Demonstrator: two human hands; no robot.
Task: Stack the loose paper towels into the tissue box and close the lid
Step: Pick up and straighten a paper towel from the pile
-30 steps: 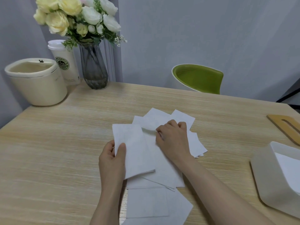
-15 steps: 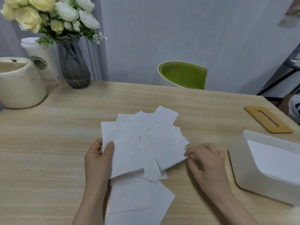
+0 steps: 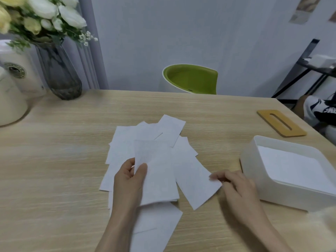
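Note:
Several loose white paper towels (image 3: 145,135) lie fanned out on the wooden table (image 3: 63,170). My left hand (image 3: 130,180) pinches one towel (image 3: 156,171) at its left edge, thumb on top, and holds it above the pile. My right hand (image 3: 234,184) pinches the right corner of another towel (image 3: 194,180) that lies on the table. The white tissue box (image 3: 254,171) stands open at the right with towels stacked inside. Its wooden lid (image 3: 281,122) with a slot lies flat behind the box.
A glass vase of flowers (image 3: 58,70), a paper cup (image 3: 21,73) and a cream pot (image 3: 9,102) stand at the table's back left. A green chair (image 3: 190,79) is behind the table. A person's shoe (image 3: 320,110) shows at the right edge.
My right hand left the middle of the pile and went to the right, where it now pinches a towel's corner. My left hand keeps its towel. The view shifted to the right.

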